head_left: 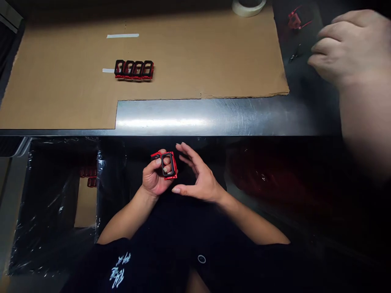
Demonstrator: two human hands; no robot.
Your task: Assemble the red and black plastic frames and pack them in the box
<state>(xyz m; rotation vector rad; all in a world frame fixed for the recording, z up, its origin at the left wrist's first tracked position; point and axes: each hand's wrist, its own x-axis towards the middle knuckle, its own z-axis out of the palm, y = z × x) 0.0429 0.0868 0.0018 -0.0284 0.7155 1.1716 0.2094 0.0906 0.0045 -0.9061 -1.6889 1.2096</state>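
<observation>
My left hand (154,179) is closed round a small red and black rectangular frame part (168,165), held below the table edge over my lap. My right hand (197,179) hovers just right of that part with its fingers spread and nothing in them, fingertips close to it without touching. On the cardboard sheet (198,53) lies a row of several similar red and black frame parts (133,70) set side by side.
Another person's hand (351,44) reaches in at the top right, fingers curled, near a red part (295,19) on the dark surface. A tape roll (248,6) sits at the far edge. The steel table edge (195,120) runs across. A plastic-lined bin (58,203) holding red parts stands lower left.
</observation>
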